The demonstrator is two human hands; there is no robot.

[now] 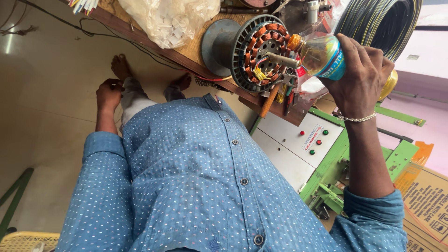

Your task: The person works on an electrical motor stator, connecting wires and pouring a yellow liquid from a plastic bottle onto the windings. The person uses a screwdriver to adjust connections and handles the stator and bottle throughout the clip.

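while left hand [110,93] rests clenched on knee, right hand [361,77] grasps tilted oil bottle [322,56] beside stator [261,51].

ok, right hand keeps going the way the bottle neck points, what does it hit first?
Probably the shaft of the copper-wound stator: the oil bottle in the right hand tips its neck almost onto it. Depth is unclear.

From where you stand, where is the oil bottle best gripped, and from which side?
Around its wide labelled body, where the right hand already wraps it, coming from the side away from the motor stator. The oil bottle lies tipped sideways with its narrow orange neck right at the stator's shaft, so that end is crowded. The round body suits a wrapping grip. The left hand rests by the knee.
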